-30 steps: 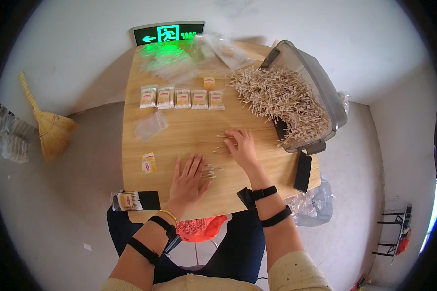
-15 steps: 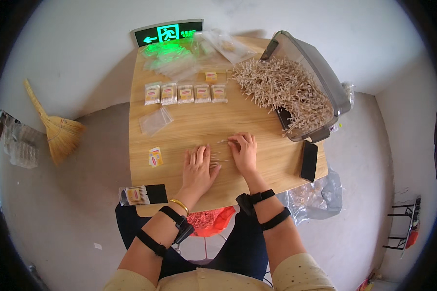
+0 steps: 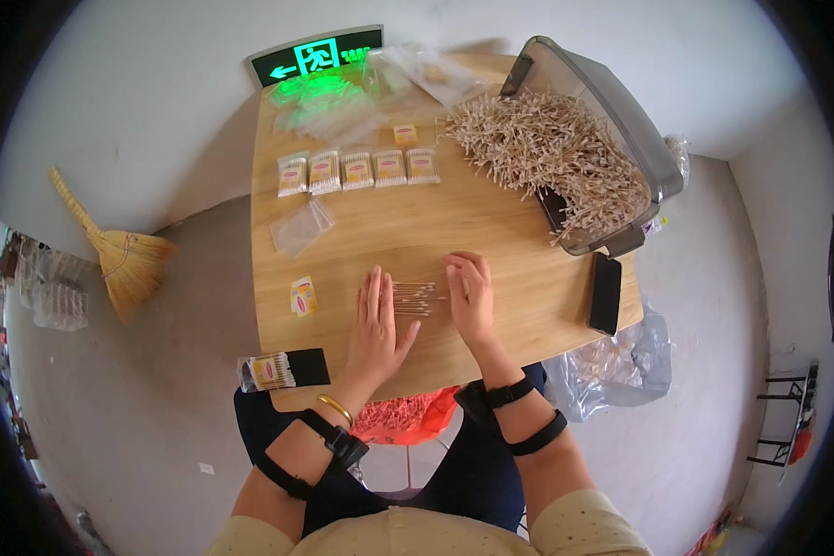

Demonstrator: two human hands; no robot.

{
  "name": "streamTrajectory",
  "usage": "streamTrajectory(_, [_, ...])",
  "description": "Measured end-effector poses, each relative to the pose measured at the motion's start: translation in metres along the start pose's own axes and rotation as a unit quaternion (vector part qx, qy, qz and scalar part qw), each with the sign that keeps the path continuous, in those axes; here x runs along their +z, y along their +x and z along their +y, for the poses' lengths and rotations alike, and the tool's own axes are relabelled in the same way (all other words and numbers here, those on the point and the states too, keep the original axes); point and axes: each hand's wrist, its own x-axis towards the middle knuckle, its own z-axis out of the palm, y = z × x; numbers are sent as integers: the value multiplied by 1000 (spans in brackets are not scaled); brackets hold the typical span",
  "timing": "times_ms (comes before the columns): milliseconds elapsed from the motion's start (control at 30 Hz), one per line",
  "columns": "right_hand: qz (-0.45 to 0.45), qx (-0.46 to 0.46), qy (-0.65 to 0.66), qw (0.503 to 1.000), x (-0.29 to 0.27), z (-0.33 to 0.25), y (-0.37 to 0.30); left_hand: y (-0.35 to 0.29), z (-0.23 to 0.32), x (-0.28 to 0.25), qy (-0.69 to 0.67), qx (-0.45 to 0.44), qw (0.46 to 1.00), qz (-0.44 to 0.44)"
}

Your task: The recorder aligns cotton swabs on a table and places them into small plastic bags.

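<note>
A small row of cotton swabs (image 3: pixel 415 298) lies on the wooden table (image 3: pixel 361 241) between my hands, roughly side by side, some sticking out to the right. My left hand (image 3: pixel 376 315) rests flat against their left ends, fingers stretched out together and thumb apart. My right hand (image 3: pixel 471 295) stands on its edge by their right ends, fingers loosely bent; no swab shows in it. Left of my left hand lie small yellow-and-white printed cards (image 3: pixel 303 296). Farther back, several filled swab packs (image 3: pixel 357 170) stand in a row, with flat clear bags (image 3: pixel 302 228) in front of them.
A grey translucent bin (image 3: pixel 653 153) on its side spills loose swabs (image 3: pixel 551 153) at the back right. A black phone (image 3: pixel 605 294) lies at the right edge. Another swab pack (image 3: pixel 271 372) sits on a black pad at the front left. Plastic bags (image 3: pixel 329 107) lie beside a lit sign (image 3: pixel 317 57).
My right hand has drawn back slightly to the right, and the swab at its fingertips no longer shows there. My left hand has straightened, uncovering more of the swabs. The view has shifted slightly.
</note>
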Motion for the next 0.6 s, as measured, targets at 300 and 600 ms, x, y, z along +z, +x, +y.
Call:
streamTrajectory(300, [-6,18,110,994,31,3,-7,17,-11,22,-48,43,997,-44])
streamTrajectory(600, [40,58,188,980,40,3,-14,15,-2,22,34,68,994,-75])
